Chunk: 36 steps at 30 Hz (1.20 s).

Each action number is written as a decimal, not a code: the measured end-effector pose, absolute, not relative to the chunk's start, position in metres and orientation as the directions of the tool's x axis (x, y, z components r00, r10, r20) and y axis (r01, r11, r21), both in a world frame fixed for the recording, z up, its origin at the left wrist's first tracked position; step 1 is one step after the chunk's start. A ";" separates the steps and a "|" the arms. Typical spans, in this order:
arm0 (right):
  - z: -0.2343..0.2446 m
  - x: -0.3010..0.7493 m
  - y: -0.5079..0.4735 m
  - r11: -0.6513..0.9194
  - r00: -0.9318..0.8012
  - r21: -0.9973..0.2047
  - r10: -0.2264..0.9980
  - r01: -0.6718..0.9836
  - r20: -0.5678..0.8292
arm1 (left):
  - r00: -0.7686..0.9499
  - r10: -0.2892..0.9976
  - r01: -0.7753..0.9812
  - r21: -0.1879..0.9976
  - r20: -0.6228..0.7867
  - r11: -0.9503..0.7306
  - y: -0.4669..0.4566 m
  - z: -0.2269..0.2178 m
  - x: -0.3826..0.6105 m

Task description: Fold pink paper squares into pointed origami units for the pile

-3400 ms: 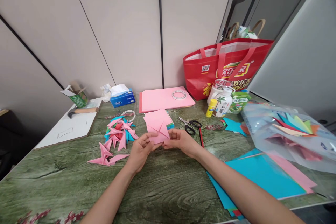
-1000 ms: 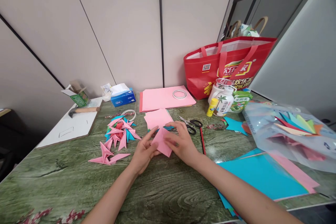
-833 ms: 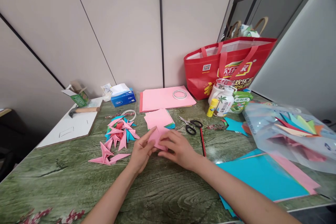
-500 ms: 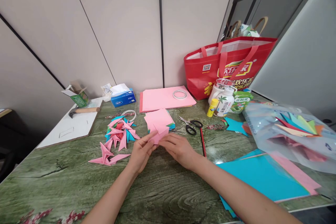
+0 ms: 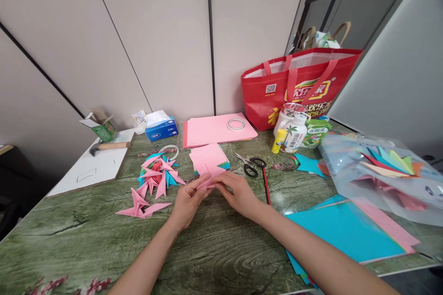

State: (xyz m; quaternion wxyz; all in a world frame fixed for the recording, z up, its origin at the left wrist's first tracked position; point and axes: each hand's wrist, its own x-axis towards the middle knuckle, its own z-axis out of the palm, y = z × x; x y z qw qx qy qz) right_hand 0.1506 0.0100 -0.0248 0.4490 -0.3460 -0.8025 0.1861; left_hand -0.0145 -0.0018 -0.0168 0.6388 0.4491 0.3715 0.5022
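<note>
Between my two hands is a small piece of pink folded paper [image 5: 209, 179], held above the table. My left hand [image 5: 188, 200] pinches its left side, and my right hand [image 5: 238, 193] grips the right edge with thumb and fingers. Fingers cover part of the folds. Just behind it lies a stack of pink paper squares [image 5: 206, 154] with blue and green sheets beneath. To the left, a heap of folded paper pieces [image 5: 159, 173] in pink, blue and red spreads over the table. Black-handled scissors [image 5: 249, 164] and a red pencil [image 5: 266, 185] lie right of the stack.
Large pink sheets [image 5: 214, 131] bear a tape roll [image 5: 236, 124]. A glue stick [image 5: 278, 141], white bottle [image 5: 293, 134] and red bag [image 5: 263, 101] stand back right. Blue sheets [image 5: 342, 228] and a plastic bag [image 5: 384, 184] lie right; a hammer [image 5: 110, 145] and tissue box [image 5: 161, 130] left.
The pink paper has tipped flatter between my fingers, and my right hand has shifted slightly up along its edge. The whole view has moved slightly; the table items stay put.
</note>
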 end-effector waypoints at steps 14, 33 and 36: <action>-0.027 0.148 0.016 0.329 -0.147 -0.941 0.937 0.079 0.316 | 0.184 0.982 -0.371 0.924 -0.031 0.099 -0.001 -0.015 -0.014; -0.023 0.150 0.016 0.204 -0.111 -0.976 0.975 0.079 0.195 | 0.084 0.988 -0.236 0.961 -0.126 0.143 0.000 -0.011 -0.013; -0.026 0.151 0.017 0.211 -0.090 -0.975 0.975 0.074 0.204 | 0.080 0.989 -0.249 0.958 -0.125 0.142 0.000 -0.012 -0.012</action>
